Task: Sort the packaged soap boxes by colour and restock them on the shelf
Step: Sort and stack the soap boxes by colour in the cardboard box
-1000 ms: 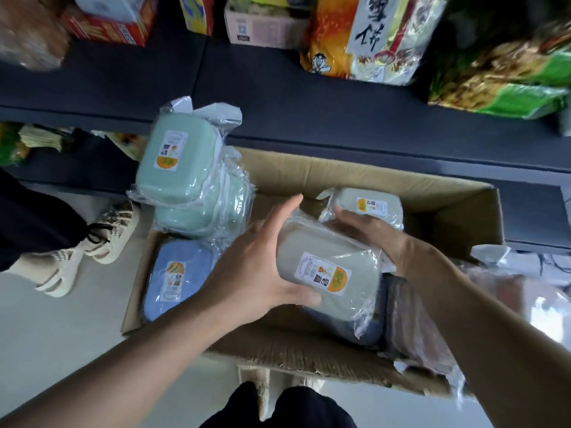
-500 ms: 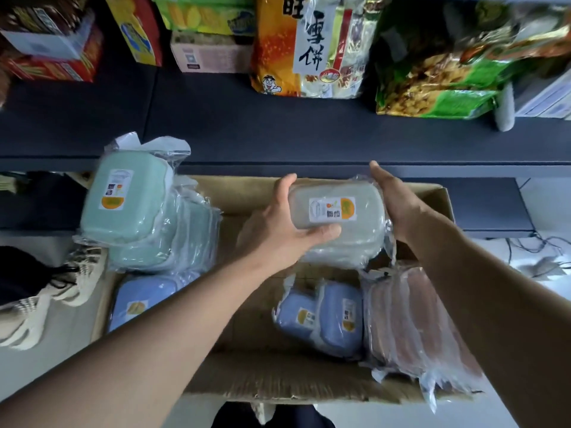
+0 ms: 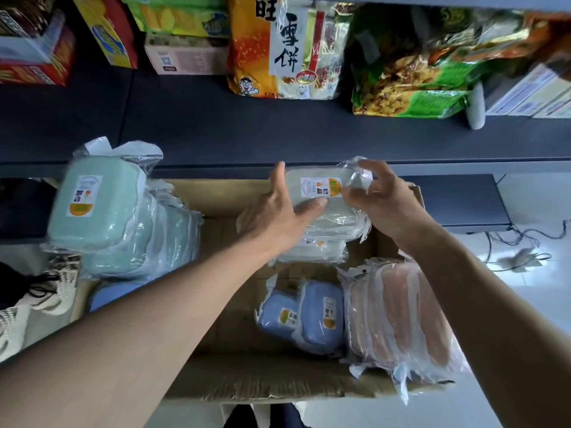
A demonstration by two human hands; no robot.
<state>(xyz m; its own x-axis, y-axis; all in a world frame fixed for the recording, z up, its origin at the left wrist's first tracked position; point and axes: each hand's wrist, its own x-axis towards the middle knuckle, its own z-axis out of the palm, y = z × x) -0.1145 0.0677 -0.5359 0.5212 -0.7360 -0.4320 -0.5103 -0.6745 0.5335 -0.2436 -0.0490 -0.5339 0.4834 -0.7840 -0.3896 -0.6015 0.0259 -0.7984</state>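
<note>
Hands first: my left hand (image 3: 278,217) was spread wide, thumb up along the left end of a grey-white soap box (image 3: 319,188), fingertips pressed against its front. My right hand (image 3: 383,199) was loosely curled at the box's right end, thumb and fingers pinching the crinkled plastic wrap there. The box sat at the far edge of the cardboard carton (image 3: 216,304), just under the front edge of the dark shelf (image 3: 278,134), on top of more grey-white boxes (image 3: 315,247) stacked below it. I couldn't tell whether it was resting fully on that stack or lifted slightly. Green soap boxes (image 3: 105,211) were piled at the carton's far left corner, blurred. Blue soap boxes (image 3: 304,316) stood on edge in the carton's near middle, pink soap boxes (image 3: 398,316) just beside them at the near right corner. Snack bags (image 3: 287,47) and cartons lined the back of the shelf. A sandalled foot (image 3: 46,288) showed left of the carton. My left forearm hid part of the carton's left side.
</note>
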